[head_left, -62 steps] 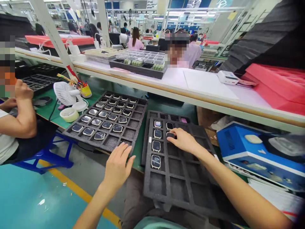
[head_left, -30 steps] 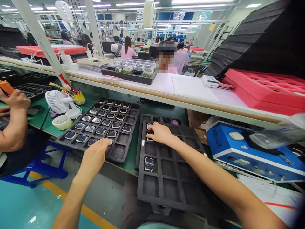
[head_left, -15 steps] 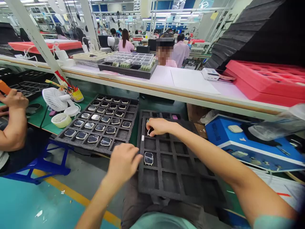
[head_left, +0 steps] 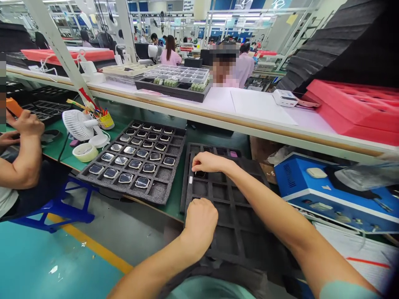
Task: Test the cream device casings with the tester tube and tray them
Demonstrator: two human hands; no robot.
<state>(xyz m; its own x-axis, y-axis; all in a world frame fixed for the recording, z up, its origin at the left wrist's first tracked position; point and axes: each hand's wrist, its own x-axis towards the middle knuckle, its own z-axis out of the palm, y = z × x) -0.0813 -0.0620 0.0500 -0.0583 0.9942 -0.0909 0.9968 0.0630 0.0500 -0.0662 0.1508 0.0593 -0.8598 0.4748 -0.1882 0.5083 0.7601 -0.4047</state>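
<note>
My right hand (head_left: 208, 162) reaches into an upper left compartment of the black foam tray (head_left: 207, 182) before me. Its fingertips are closed at the edge of a smartwatch (head_left: 200, 174), whose dark face shows partly below the hand. My left hand (head_left: 201, 220) is curled, knuckles up, over a compartment nearer to me on the tray's left side. It covers the spot where another smartwatch lay, so what its fingers hold is hidden. To the left, a second foam tray (head_left: 160, 189) bears several smartwatches (head_left: 142, 182) in rows.
A blue machine (head_left: 299, 182) stands at right beside papers (head_left: 352, 245). A shelf (head_left: 218, 114) crosses above the trays. A white fan (head_left: 77, 124), tape roll (head_left: 85, 153) and pen cup (head_left: 107, 120) lie left. A co-worker's arm (head_left: 29, 153) is at far left.
My left hand has moved right, from the gap between the trays to over the smartwatch in the near tray. My right hand stays at its compartment. The view has shifted slightly.
</note>
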